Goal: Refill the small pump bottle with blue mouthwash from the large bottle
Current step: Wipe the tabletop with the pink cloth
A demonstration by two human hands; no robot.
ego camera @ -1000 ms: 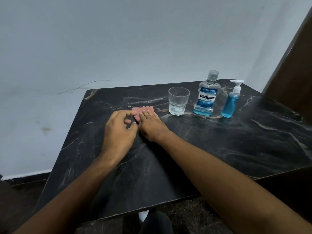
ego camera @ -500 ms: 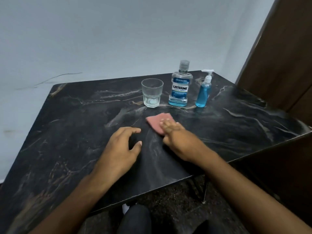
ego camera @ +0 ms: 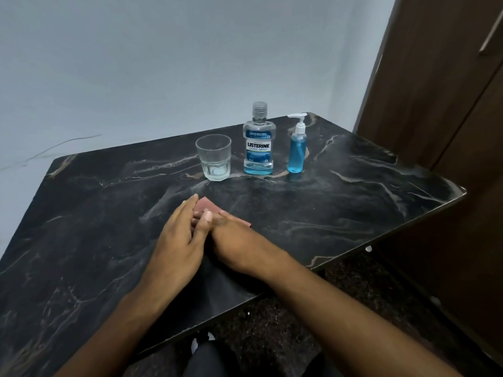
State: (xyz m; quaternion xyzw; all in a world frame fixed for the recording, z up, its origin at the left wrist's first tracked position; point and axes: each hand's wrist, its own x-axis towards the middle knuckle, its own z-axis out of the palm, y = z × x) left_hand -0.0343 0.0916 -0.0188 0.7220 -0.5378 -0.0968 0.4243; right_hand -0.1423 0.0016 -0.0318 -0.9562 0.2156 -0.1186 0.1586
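The large Listerine bottle point(ego camera: 258, 144) stands capped at the back of the black marble table point(ego camera: 340, 202), with blue mouthwash low in its base. To its right stands the small pump bottle point(ego camera: 297, 149), nearly full of blue liquid, with its white pump on. A pink cloth point(ego camera: 208, 204) lies flat in the middle of the table. My right hand point(ego camera: 236, 238) presses on the cloth with straight fingers. My left hand point(ego camera: 181, 238) lies beside it, fingers straight, its thumb over my right fingers. Both hands are well in front of the bottles.
An empty clear glass point(ego camera: 214, 157) stands left of the large bottle. A dark wooden cabinet point(ego camera: 441, 91) rises at the right, close to the table's corner. A pale wall runs behind the table. Dark speckled floor shows below the front edge.
My left hand has moved right and now touches my right hand over the cloth. The cloth and my right hand sit further left relative to the bottles than half a second ago.
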